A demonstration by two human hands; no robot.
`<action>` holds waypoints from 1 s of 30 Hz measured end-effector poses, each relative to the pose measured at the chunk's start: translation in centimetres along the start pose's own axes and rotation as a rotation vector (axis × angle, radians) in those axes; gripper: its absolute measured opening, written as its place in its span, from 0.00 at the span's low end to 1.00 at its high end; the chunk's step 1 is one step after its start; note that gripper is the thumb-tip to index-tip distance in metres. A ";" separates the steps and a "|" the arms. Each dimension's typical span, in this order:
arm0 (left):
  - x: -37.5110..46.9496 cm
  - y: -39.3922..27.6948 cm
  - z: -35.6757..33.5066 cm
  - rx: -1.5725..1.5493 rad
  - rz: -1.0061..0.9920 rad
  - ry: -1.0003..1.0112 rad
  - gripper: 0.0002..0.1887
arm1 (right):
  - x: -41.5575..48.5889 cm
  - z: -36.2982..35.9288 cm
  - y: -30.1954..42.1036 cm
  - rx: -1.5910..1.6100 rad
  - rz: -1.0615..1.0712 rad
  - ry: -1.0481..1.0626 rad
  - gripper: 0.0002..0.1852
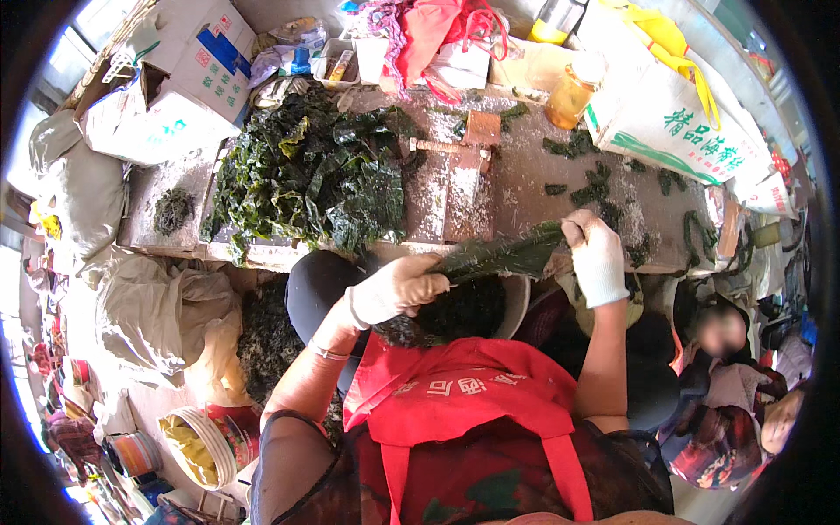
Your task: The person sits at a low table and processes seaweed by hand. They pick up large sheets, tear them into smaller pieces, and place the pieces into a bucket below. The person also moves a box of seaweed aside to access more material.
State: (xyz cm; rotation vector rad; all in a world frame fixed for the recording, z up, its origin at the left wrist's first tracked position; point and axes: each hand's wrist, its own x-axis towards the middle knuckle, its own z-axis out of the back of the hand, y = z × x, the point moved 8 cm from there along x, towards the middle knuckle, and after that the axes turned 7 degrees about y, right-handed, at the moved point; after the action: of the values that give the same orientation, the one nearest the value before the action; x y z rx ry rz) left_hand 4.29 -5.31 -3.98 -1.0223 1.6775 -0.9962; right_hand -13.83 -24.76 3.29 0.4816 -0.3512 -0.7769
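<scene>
A dark green strip of kelp [508, 252] is stretched between my two hands at the table's front edge. My left hand [400, 289], in a white knit glove, grips its left end. At its right end, my right hand [596, 256], also gloved, pinches the kelp and sits a little higher. Beneath the strip, a pale tub [520, 308] holds more dark seaweed, partly hidden by my left hand and the red apron [459, 387]. A large heap of wet kelp [315, 177] lies on the table [518, 197], beyond my left hand.
Reddish blocks [483, 128] and a short stick [440, 146] lie mid-table. Small kelp pieces [594, 187] are scattered right. Behind stand a carton [190, 85], an amber-filled jar [572, 98] and a white printed bag [682, 131]. A person [728, 394] sits at right; a bucket [203, 449] stands lower left.
</scene>
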 end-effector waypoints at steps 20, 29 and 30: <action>-0.7 1.1 -1.2 0.129 0.249 0.167 0.15 | -11.2 -11.9 4.1 0.718 -0.323 1.359 0.14; 3.6 -4.0 -9.0 0.491 -0.300 0.239 0.38 | -14.2 -13.1 5.7 1.214 -0.716 1.825 0.09; 4.1 -1.4 -9.5 0.445 -0.201 0.318 0.38 | -14.3 -12.4 5.3 1.359 -0.824 1.846 0.08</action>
State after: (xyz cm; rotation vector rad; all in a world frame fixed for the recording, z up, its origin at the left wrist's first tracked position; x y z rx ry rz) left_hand -5.43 -7.92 -1.30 -0.7702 1.5137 -1.6482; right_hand -14.42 -7.46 -6.07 2.4253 1.2611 -0.4404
